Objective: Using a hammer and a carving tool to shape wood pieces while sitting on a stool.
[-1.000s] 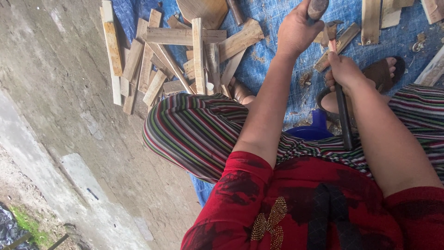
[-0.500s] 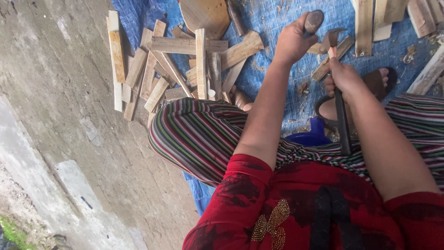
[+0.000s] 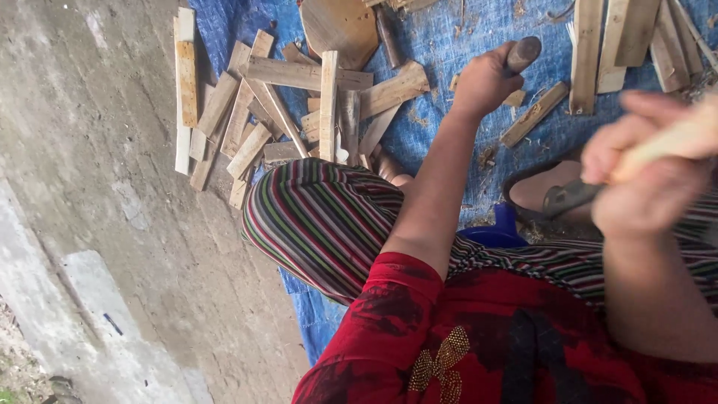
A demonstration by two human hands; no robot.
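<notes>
Left hand (image 3: 486, 81) clamped on handle (image 3: 522, 53). Right hand (image 3: 649, 173), blurred, gripping stick (image 3: 677, 142) and blade (image 3: 570, 197) above tarp (image 3: 456, 37).

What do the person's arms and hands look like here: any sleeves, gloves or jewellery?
Both hands are bare, with no gloves; the left hand is sharp, the right hand motion-blurred. Forearms are uncovered. Short red fabric sleeves with dark blotchy pattern end near the elbows. No rings, watch or bracelets are visible.
</notes>
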